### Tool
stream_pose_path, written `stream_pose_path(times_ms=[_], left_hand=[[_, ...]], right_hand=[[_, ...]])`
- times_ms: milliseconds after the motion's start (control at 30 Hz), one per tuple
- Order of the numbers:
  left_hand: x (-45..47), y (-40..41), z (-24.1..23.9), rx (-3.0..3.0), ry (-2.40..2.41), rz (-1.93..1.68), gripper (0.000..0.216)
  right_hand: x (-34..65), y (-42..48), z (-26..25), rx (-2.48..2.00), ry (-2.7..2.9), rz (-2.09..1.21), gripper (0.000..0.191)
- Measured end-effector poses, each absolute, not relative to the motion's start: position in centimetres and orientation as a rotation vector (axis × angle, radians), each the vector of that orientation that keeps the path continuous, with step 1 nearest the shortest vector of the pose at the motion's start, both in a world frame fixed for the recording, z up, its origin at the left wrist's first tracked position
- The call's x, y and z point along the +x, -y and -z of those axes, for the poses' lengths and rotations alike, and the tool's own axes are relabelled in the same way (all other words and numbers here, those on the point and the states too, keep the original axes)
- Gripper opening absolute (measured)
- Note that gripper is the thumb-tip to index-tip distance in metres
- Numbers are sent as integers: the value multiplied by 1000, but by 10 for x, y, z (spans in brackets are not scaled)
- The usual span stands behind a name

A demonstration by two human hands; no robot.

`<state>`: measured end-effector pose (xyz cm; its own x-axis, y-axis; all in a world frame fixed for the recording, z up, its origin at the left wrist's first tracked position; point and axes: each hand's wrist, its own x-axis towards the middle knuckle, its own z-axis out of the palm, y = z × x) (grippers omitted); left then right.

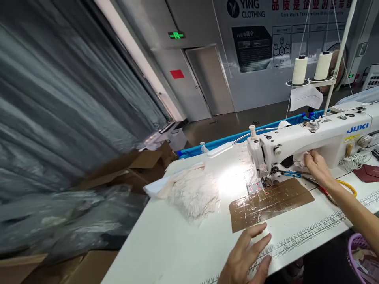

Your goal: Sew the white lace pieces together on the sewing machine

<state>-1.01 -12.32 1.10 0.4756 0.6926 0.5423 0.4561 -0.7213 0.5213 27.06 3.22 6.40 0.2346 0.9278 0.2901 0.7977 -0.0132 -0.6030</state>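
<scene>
My left hand (247,256) hovers over or rests on the table's front edge, fingers spread and holding nothing. It is nearest to a brown taped sheet (272,205) and the printed ruler strip (314,228). Under the arm of a white sewing machine (299,136), my right hand (318,165) is closed on a crumpled piece of white fabric (299,159). Blue-handled snips (290,173) lie just left of that hand. More pale fabric (250,175) sits behind the needle area. A pile of cream ruffled fabric (192,191) lies on the table's left side.
Two thread cones (300,71) stand on a rack behind the machine. A yellow ring-shaped handle (347,188) and a coiled white cord (353,161) lie at the right. A purple basket (351,252) is below the front edge. Cardboard boxes (145,165) stand left of the table.
</scene>
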Motion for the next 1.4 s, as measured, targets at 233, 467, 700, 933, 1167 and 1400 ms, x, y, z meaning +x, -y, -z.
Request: stream_pose_path(times_ms=[233, 467, 700, 933, 1167, 1400], left_hand=[[27, 126, 0, 1110, -931, -1086, 69], [17, 112, -12, 1118, -1062, -957, 89], [-59, 118, -43, 1329, -1534, -912, 69], [-117, 143, -59, 1787, -2146, -831, 50], [-75, 129, -62, 2060, -1962, -847, 38], [-73, 109, -61, 2220, -1852, -676, 37]], right_hand=[[227, 70, -37, -966, 1904, -478, 16], [227, 97, -48, -714, 2445, -622, 18], [257, 53, -51, -936, 2243, -592, 23], [288, -14, -38, -1382, 2244, -194, 30], [273, -40, -26, -1660, 2455, 82, 32], [264, -31, -39, -1855, 2434, 235, 26]])
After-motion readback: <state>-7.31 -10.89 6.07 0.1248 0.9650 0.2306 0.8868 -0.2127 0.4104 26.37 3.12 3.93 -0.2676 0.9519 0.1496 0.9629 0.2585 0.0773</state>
